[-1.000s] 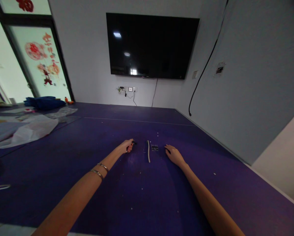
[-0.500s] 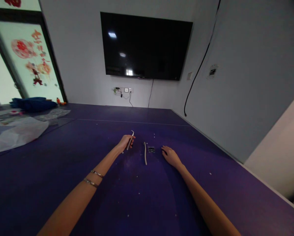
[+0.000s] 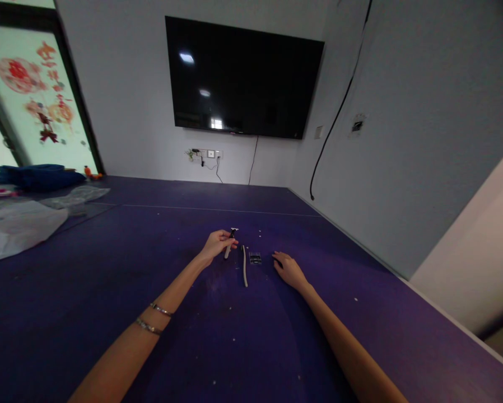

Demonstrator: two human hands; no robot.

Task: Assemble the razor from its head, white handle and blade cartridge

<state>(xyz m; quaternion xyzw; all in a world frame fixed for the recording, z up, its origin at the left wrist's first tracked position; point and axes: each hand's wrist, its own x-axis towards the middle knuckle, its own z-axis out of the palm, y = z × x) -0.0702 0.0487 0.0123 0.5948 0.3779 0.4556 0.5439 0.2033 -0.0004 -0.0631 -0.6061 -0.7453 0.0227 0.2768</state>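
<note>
My left hand (image 3: pixel 217 246) is closed around the handle of a razor (image 3: pixel 228 250), whose pale T-shaped head points up and away from me. Just right of that hand, a slim, slightly curved grey stick (image 3: pixel 245 268) with a dark far end lies on the purple surface. Beside the stick sits a small dark rectangular piece (image 3: pixel 255 258) with clear edges; its details are too small to make out. To the right of this piece, my right hand (image 3: pixel 289 270) rests palm down on the surface, fingers loosely stretched, holding nothing.
The purple surface (image 3: pixel 171 347) carries scattered white specks. Clear plastic sheeting (image 3: pixel 28 226) and a folded blue cloth (image 3: pixel 41 177) lie at far left. A black cable (image 3: pixel 334 122) hangs along the right wall, and a television (image 3: pixel 245 78) is mounted on the back wall.
My left hand has moved slightly right, closer to the stick, and turned the razor so that its head now shows broadside. The right hand remains resting. The view has shifted a little.
</note>
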